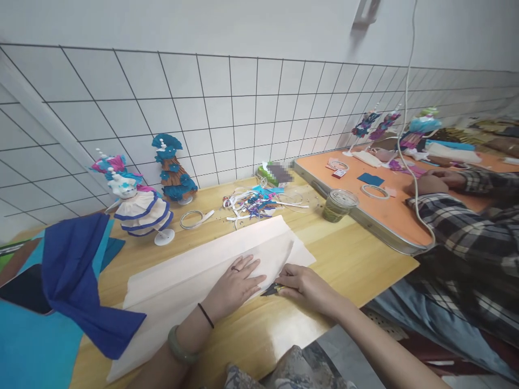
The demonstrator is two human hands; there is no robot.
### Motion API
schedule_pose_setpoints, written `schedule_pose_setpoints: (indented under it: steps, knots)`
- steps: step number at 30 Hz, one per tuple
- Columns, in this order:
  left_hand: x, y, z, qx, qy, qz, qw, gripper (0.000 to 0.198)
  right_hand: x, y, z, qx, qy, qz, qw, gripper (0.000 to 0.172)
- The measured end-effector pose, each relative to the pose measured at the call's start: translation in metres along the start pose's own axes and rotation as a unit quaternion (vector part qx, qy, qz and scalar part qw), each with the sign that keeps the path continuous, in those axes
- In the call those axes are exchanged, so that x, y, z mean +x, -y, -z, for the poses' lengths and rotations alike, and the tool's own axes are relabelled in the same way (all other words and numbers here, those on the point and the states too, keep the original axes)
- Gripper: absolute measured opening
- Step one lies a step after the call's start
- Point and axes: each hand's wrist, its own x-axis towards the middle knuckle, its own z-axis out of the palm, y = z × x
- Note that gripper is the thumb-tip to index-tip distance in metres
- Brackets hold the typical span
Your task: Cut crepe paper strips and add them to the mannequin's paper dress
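Observation:
A long sheet of white crepe-like paper (170, 302) lies across the wooden table, with a fold along it. My left hand (239, 281) rests flat on the paper, its fingers spread. At the paper's near right edge, my right hand (302, 286) is closed around a dark pointed tool (270, 289) with a bit of yellow on it; most of the tool is hidden by the fingers. The tool's tip reaches the edge of the paper, beside my left fingertips. A corner of the sheet curls up just above my right hand.
Miniature paper dresses (141, 213) on stands, a tape roll (192, 219), paper scraps (259, 202) and a lidded tub (340, 205) stand behind. Blue paper (77, 281) and a phone (24, 289) lie left. At the orange table (389, 216) on the right sits a person in a checked sleeve (450, 221).

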Motion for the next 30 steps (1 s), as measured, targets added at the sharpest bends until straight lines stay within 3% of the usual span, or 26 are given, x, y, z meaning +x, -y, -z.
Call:
schedule_pose_setpoints:
  steps: [7, 20, 30]
  knots:
    - [0.0022, -0.0011, 0.0033, 0.005, -0.008, -0.007, 1.000, 0.031, -0.0003, 0.0029, 0.0017, -0.008, 0.002, -0.006, 1.000, 0.030]
    - [0.0034, -0.0002, 0.0083, 0.022, 0.027, -0.018, 0.999, 0.033, -0.0005, 0.0012, -0.0030, -0.019, -0.011, 0.006, 1.000, 0.031]
    - [0.0029, 0.0036, 0.0027, 0.029, 0.014, -0.025, 0.999, 0.034, -0.0052, -0.0055, -0.0071, -0.024, -0.024, 0.004, 0.999, 0.030]
